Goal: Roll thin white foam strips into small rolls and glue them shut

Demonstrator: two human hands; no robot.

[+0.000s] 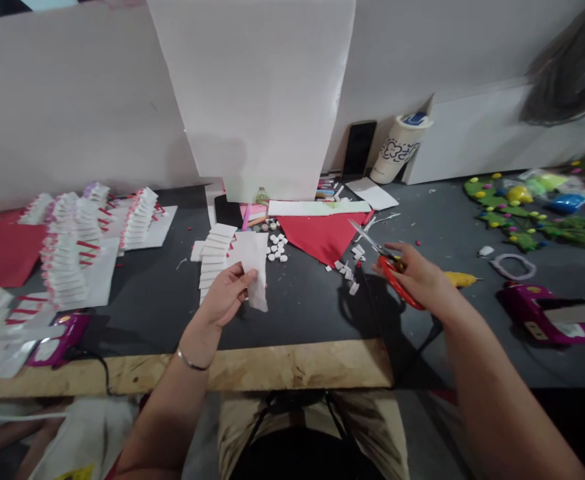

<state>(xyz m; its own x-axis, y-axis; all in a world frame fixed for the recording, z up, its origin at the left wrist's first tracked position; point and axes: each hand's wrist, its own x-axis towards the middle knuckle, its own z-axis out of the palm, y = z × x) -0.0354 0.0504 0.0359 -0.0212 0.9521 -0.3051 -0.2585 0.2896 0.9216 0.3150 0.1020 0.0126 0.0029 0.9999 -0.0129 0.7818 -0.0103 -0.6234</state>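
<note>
A white strip of paper or thin sheet (256,283) is pinched between the thumb and fingers of my left hand (226,292). Beside that hand, a row of overlapping white pieces (214,261) lies on the dark table. My right hand (416,275) holds scissors (398,285) with red handles, their blades apart and pointing up and to the left. Between my hands are small white round pieces (277,247), small white cut bits (346,273) and a red sheet (317,235).
Rows of white pieces on cards (66,260) and a purple power strip (62,339) stand at the left. A patterned cup (395,152) and a phone (359,149) lean at the back. Another purple power strip (535,313) and green decorations (505,213) are at the right.
</note>
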